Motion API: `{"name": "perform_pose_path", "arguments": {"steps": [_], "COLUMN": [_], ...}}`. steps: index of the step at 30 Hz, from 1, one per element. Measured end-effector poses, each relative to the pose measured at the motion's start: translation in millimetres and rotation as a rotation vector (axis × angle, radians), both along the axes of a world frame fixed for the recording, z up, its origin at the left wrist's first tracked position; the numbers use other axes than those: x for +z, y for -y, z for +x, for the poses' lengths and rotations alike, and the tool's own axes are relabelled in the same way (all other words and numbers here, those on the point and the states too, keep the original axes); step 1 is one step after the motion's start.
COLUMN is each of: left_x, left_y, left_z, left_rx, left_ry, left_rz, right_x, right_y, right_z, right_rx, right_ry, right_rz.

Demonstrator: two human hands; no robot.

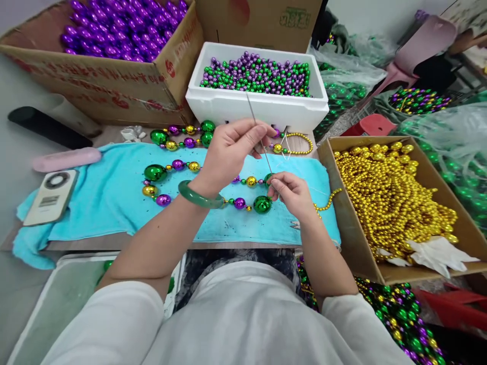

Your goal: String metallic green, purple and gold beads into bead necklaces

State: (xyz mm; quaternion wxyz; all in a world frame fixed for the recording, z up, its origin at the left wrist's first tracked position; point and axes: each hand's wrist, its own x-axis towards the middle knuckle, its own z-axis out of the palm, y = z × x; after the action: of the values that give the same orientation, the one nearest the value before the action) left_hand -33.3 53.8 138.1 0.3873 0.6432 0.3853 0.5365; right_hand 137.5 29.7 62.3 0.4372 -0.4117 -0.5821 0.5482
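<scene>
My left hand (238, 144), with a green bangle (201, 195) at the wrist, is closed in a pinch on a long thin needle (249, 105). The needle slants down to my right hand (291, 195), whose thumb and forefinger pinch at its lower end. What else those fingers hold, perhaps thread, is too fine to make out. Beneath both hands a bead strand of green, purple and gold balls (155, 173) lies looped on a turquoise towel (114, 177). A large green bead (262, 204) sits just left of my right hand.
Behind the towel stand a carton of purple beads (178, 66) and a white foam box (256, 109) of small beads. At right is a carton (352, 218) of gold bead strands. A phone (51, 197) and pink case (66, 159) lie left. Another person's arm (466, 40) shows far right.
</scene>
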Motion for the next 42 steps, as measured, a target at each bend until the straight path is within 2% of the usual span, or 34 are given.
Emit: {"name": "perform_pose_path", "arguments": {"steps": [2, 4, 5, 7, 10, 13, 15, 17, 20, 25, 28, 30, 32, 33, 35, 37, 39, 42], "left_x": [-10.4, -30.5, -44.1, -75.6, -121.4, -148.0, -152.8, -150.5, -142.7, -143.0, -147.6, -144.8, -134.7, -127.6, -113.1, -104.6, -107.1, -128.9], "left_y": [3, 11, 18, 37, 66, 82, 86, 86, 86, 87, 85, 83, 82, 81, 82, 81, 80, 72], "left_z": [-7, -17, -23, -36, -58, -83, -101, -122, -160, -230, -264, -275, -270, -260, -225, -174, -116, -43], "left_rx": [-0.013, -0.042, -0.056, -0.114, -0.040, 0.069, 0.134, 0.186, 0.232, 0.223, 0.288, 0.352, 0.405, 0.421, 0.427, 0.346, 0.209, 0.003], "left_ry": [-0.026, -0.170, -0.293, -0.660, -1.148, -1.386, -1.449, -1.493, -1.576, -1.704, -1.594, -1.449, -1.363, -1.360, -1.399, -1.365, -1.216, -1.103], "left_rz": [-0.003, -0.018, -0.024, -0.031, -0.011, 0.042, 0.067, 0.074, 0.073, 0.078, 0.033, -0.010, -0.043, -0.050, -0.039, -0.004, 0.028, 0.113], "right_x": [1.3, 6.6, 10.6, 21.3, 42.5, 66.8, 81.0, 90.1, 90.9, 67.1, 48.5, 37.9, 29.9, 27.1, 23.7, 23.9, 27.8, 41.2], "right_y": [4, 9, 11, 14, 18, 20, 19, 17, 13, 13, 17, 21, 24, 26, 28, 31, 33, 37], "right_z": [4, 11, 15, 24, 33, 38, 44, 54, 77, 117, 127, 126, 117, 110, 94, 78, 65, 54], "right_rx": [-0.037, -0.104, -0.136, -0.188, -0.222, -0.274, -0.355, -0.450, -0.567, -0.789, -0.890, -0.882, -0.825, -0.782, -0.684, -0.589, -0.510, -0.463], "right_ry": [-0.014, -0.039, -0.055, -0.096, -0.163, -0.225, -0.276, -0.314, -0.363, -0.413, -0.393, -0.347, -0.284, -0.256, -0.216, -0.209, -0.219, -0.225], "right_rz": [0.026, 0.077, 0.109, 0.170, 0.236, 0.328, 0.413, 0.473, 0.449, 0.309, 0.227, 0.147, 0.093, 0.084, 0.077, 0.056, 0.052, 0.107]}}
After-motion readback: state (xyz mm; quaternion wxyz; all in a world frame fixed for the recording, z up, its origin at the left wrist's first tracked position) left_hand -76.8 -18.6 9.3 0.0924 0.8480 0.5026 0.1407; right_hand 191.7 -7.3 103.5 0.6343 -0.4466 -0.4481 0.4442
